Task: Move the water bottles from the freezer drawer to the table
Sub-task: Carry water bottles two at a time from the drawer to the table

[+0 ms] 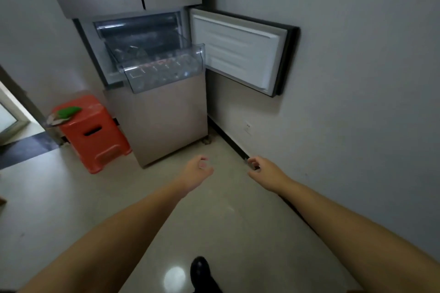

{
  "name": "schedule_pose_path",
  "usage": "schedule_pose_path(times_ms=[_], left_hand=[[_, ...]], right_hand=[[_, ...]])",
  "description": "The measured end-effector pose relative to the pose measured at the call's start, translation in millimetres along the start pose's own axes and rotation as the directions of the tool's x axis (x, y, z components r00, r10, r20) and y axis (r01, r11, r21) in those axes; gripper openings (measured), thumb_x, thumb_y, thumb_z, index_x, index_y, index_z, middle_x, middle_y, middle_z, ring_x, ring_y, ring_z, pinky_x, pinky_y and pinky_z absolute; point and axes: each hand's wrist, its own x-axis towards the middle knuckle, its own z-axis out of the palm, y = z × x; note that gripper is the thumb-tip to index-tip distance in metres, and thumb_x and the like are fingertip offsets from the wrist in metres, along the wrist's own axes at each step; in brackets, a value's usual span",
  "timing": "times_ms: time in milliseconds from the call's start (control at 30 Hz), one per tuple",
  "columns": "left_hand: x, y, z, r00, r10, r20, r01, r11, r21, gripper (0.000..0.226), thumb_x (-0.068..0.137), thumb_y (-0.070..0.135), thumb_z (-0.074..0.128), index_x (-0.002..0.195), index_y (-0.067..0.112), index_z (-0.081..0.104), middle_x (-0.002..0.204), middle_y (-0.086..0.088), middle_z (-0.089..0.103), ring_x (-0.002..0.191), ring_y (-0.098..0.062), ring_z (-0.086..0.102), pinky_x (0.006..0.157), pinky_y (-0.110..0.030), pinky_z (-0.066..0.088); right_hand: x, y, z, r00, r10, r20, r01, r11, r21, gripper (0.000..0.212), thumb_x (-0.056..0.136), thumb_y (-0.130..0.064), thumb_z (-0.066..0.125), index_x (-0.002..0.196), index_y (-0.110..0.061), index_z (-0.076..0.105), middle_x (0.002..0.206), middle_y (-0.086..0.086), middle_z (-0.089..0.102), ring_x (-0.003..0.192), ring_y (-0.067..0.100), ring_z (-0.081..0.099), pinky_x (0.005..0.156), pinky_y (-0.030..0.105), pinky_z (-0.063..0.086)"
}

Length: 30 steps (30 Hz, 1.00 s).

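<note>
The clear freezer drawer (pixel 164 74) stands pulled out of the fridge, and several water bottles (pixel 166 65) lie inside it, blurred behind the plastic front. The freezer door (pixel 240 54) is swung wide to the right, against the wall. Both my arms reach forward over the floor, well short of the drawer. My left hand (pixel 198 169) hangs with loosely curled fingers and holds nothing. My right hand (pixel 260 169) is likewise loosely curled and empty. No table is in view.
An orange plastic stool (pixel 95 135) with a green item on top stands left of the fridge. The wall (pixel 357 78) runs close along the right. The lower fridge door (pixel 164 121) is shut. My black shoe (pixel 201 271) shows on the glossy tile floor.
</note>
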Motion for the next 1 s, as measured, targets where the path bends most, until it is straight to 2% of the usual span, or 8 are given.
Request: schedule_pose_path(times_ms=[167, 267, 367, 533, 667, 767, 867, 1000], left_hand=[[92.3, 26.1, -51.1, 1.0, 0.02, -0.009, -0.02, 0.999, 0.04, 0.041, 0.09, 0.018, 0.061, 0.128, 0.006, 0.049, 0.098, -0.004, 0.055, 0.087, -0.016, 0.054, 0.077, -0.022, 0.044], [135.2, 32.9, -82.2, 0.999, 0.029, -0.03, -0.028, 0.999, 0.035, 0.045, 0.09, 0.023, 0.063, 0.13, 0.008, 0.05, 0.113, -0.01, 0.059, 0.102, -0.023, 0.056, 0.087, -0.029, 0.044], [172.3, 32.4, -106.1, 0.999, 0.002, -0.054, -0.001, 1.0, 0.014, 0.045, 0.089, 0.023, 0.064, 0.129, 0.009, 0.05, 0.121, -0.012, 0.058, 0.107, -0.023, 0.055, 0.086, -0.025, 0.041], [227.4, 31.6, -131.3, 0.996, -0.031, -0.081, 0.029, 0.999, -0.019, 0.045, 0.089, 0.025, 0.065, 0.129, 0.011, 0.05, 0.113, -0.006, 0.055, 0.11, -0.025, 0.056, 0.09, -0.031, 0.044], [279.6, 34.8, -151.6, 0.988, -0.051, -0.145, 0.048, 0.999, -0.02, 0.044, 0.088, 0.025, 0.066, 0.127, 0.01, 0.052, 0.114, -0.007, 0.055, 0.101, -0.019, 0.054, 0.081, -0.025, 0.043], [320.0, 39.8, -172.4, 0.975, -0.071, -0.213, 0.069, 0.997, -0.019, 0.044, 0.088, 0.02, 0.066, 0.127, 0.006, 0.053, 0.111, -0.01, 0.058, 0.098, -0.017, 0.054, 0.083, -0.025, 0.043], [370.8, 53.7, -200.9, 0.948, -0.102, -0.303, 0.094, 0.995, -0.042, 0.044, 0.089, 0.019, 0.065, 0.128, 0.005, 0.052, 0.119, -0.015, 0.06, 0.102, -0.019, 0.056, 0.088, -0.029, 0.044], [425.0, 83.1, -233.9, 0.922, -0.092, -0.377, 0.06, 0.994, -0.096, 0.041, 0.092, 0.021, 0.061, 0.13, 0.008, 0.05, 0.123, -0.011, 0.058, 0.107, -0.02, 0.056, 0.092, -0.032, 0.047]], right_hand=[[98.1, -45.4, -23.8, 1.0, -0.017, -0.022, 0.017, 1.0, 0.006, 0.042, 0.095, -0.024, 0.053, 0.135, -0.012, 0.046, 0.139, 0.009, 0.048, 0.124, 0.022, 0.05, 0.095, 0.027, 0.039], [139.9, -71.0, -29.5, 0.999, -0.034, -0.041, 0.035, 0.999, 0.034, 0.043, 0.096, -0.022, 0.053, 0.136, -0.012, 0.045, 0.14, 0.009, 0.048, 0.126, 0.023, 0.048, 0.095, 0.025, 0.037], [181.3, -90.4, -30.0, 0.998, -0.053, -0.014, 0.054, 0.998, 0.041, 0.042, 0.095, -0.023, 0.053, 0.136, -0.014, 0.046, 0.141, 0.007, 0.047, 0.125, 0.021, 0.049, 0.093, 0.025, 0.039], [256.5, -120.0, -41.3, 0.993, -0.117, 0.012, 0.117, 0.993, 0.011, 0.042, 0.096, -0.022, 0.054, 0.136, -0.012, 0.046, 0.139, 0.008, 0.05, 0.124, 0.021, 0.05, 0.097, 0.027, 0.04], [328.5, -141.7, -48.5, 0.984, -0.154, 0.087, 0.152, 0.988, 0.023, 0.042, 0.096, -0.022, 0.054, 0.136, -0.012, 0.046, 0.138, 0.009, 0.05, 0.122, 0.023, 0.052, 0.095, 0.027, 0.041], [382.4, -160.2, -52.3, 0.971, -0.201, 0.129, 0.199, 0.98, 0.028, 0.044, 0.096, -0.024, 0.054, 0.137, -0.014, 0.045, 0.14, 0.008, 0.048, 0.125, 0.022, 0.05, 0.098, 0.029, 0.042], [444.4, -187.4, -69.2, 0.942, -0.294, 0.16, 0.289, 0.956, 0.054, 0.043, 0.096, -0.022, 0.055, 0.136, -0.011, 0.045, 0.139, 0.008, 0.049, 0.124, 0.021, 0.049, 0.094, 0.024, 0.039], [517.1, -226.4, -103.1, 0.904, -0.386, 0.183, 0.377, 0.923, 0.083, 0.04, 0.095, -0.019, 0.055, 0.134, -0.01, 0.048, 0.135, 0.007, 0.052, 0.117, 0.017, 0.052, 0.089, 0.022, 0.04]])
